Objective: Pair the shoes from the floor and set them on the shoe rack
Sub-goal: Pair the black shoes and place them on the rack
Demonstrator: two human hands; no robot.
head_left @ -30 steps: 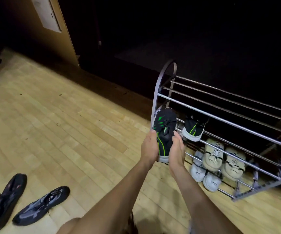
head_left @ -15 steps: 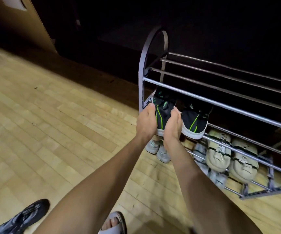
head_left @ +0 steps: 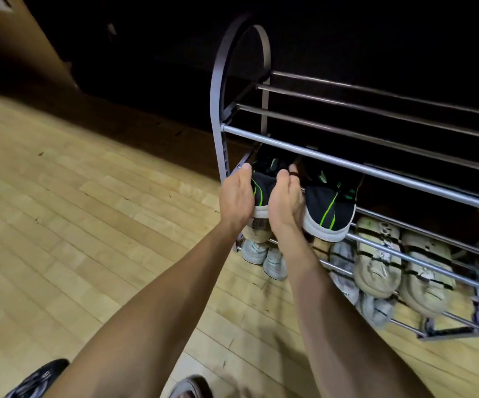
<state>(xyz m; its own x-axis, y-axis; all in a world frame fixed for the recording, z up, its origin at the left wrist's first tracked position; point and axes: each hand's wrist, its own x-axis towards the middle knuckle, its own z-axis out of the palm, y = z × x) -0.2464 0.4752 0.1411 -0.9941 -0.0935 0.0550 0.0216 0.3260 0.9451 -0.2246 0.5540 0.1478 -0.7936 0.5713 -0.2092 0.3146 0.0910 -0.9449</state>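
A black shoe with green stripes point(head_left: 262, 188) is held by its heel end between my left hand point(head_left: 236, 198) and my right hand point(head_left: 285, 203). Its toe reaches onto the left end of the middle shelf of the metal shoe rack point(head_left: 347, 165), under the top front bar. The matching black and green shoe point(head_left: 331, 211) lies on that shelf just right of my right hand, white sole edge facing me. Both thumbs lie on top of the held shoe; my other fingers are mostly hidden behind it.
Two beige shoes point(head_left: 396, 267) sit on a lower shelf at the right. White sneakers point(head_left: 262, 252) and grey shoes point(head_left: 344, 255) are lower down. A dark shoe point(head_left: 37, 377) lies on the wooden floor at bottom left, near my sandalled foot point(head_left: 191, 386).
Both hands carried the black shoe forward, from in front of the rack's left post onto the middle shelf beside its mate. The view moved closer to the rack.
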